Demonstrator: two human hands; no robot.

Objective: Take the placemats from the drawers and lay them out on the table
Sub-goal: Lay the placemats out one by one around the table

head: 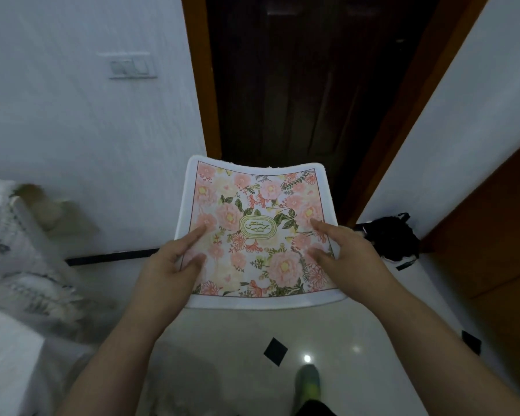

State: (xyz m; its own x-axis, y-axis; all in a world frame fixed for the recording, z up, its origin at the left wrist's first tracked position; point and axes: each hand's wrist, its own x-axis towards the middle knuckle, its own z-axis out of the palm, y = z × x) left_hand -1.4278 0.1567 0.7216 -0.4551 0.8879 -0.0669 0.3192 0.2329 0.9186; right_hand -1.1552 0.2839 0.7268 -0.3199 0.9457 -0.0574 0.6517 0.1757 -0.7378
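A dark doorway (306,85) in a wooden frame lies straight ahead, a light switch (132,66) on the white wall to its left. A black bag (394,235) sits on the floor at right; blurred patterned bedding (15,235) fills the near left. The floral placemat (258,235) is held up between both hands, left hand (171,265) and right hand (345,253) each pinching a side edge, thumbs on top. Its central oval reads "GARDEN".

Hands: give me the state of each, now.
Left hand: holds the floral placemat at its left edge, thumb and forefinger on top.
Right hand: holds the placemat's right edge the same way.
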